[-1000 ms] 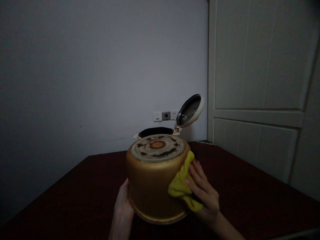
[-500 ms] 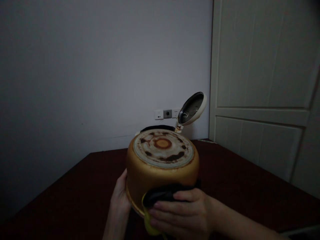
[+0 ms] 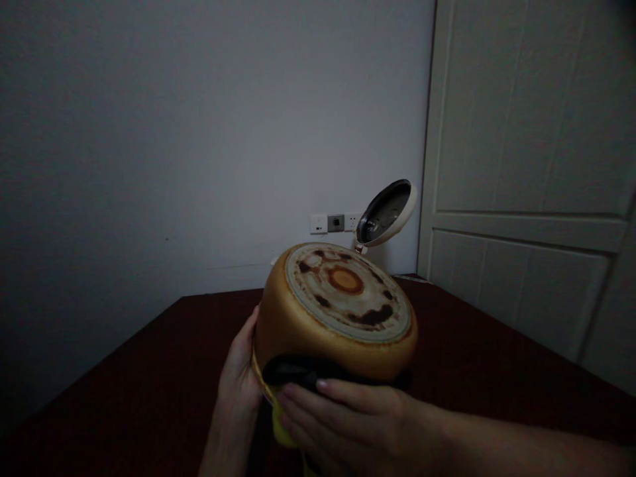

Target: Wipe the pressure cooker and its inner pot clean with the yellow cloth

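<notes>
A gold inner pot [image 3: 308, 324] is held upside down and tilted, its stained, scorched bottom [image 3: 348, 291] facing up and to the right. My left hand [image 3: 238, 371] grips the pot's left side near the rim. My right hand [image 3: 342, 424] lies across the near side of the pot, fingers pressed on a cloth [image 3: 288, 374] that shows dark on top and yellow below. The pot is above a dark red table [image 3: 149, 377].
Behind the pot stands a rice cooker with its lid [image 3: 387, 212] swung open. Wall sockets [image 3: 335, 222] sit on the grey wall. A white panelled door [image 3: 531, 172] fills the right side.
The pot has tipped further so its bottom faces more to the right. My right hand moved with the cloth from the pot's right side to its near side.
</notes>
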A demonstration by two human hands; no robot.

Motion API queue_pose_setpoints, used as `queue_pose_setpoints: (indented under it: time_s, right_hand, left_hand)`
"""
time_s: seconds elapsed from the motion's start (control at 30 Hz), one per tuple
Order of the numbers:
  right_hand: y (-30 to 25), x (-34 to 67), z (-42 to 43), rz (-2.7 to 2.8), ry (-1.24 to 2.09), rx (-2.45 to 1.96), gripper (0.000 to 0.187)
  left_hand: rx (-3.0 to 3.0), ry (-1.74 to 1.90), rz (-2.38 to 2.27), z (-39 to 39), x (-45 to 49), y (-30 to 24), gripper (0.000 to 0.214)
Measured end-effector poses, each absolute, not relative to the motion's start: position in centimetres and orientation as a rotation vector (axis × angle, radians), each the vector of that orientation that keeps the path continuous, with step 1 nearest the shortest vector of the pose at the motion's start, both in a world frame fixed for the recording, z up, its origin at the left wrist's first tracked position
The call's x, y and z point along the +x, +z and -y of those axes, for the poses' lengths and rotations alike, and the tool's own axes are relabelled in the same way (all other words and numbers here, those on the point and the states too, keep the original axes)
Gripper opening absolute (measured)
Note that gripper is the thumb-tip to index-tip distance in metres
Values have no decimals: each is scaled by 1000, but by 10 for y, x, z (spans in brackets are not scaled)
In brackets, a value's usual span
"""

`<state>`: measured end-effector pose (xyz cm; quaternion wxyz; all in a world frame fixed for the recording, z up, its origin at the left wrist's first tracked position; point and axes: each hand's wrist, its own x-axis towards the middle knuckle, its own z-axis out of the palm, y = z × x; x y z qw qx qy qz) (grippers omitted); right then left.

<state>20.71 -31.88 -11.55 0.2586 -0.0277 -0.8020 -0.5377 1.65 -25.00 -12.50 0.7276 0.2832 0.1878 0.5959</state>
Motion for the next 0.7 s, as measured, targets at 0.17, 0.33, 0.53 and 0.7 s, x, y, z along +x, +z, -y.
queue_pose_setpoints:
  time_s: [0.17, 0.33, 0.53, 0.7]
  right_hand:
    - [-111, 196, 315, 2267, -1263, -190, 38]
    - [-107, 189, 308, 2266, -1109, -257, 34]
    - [-87, 183, 298, 2268, -1037, -250, 29]
    - [-59, 185, 290, 2470, -814, -297, 28]
  left_hand:
    - [543, 1527, -641, 264, 33, -110, 33]
    - [709, 1698, -850, 275, 35, -106, 46]
    - [730, 1793, -941, 283, 35, -101, 50]
    - [817, 1803, -860, 287, 41, -101, 54]
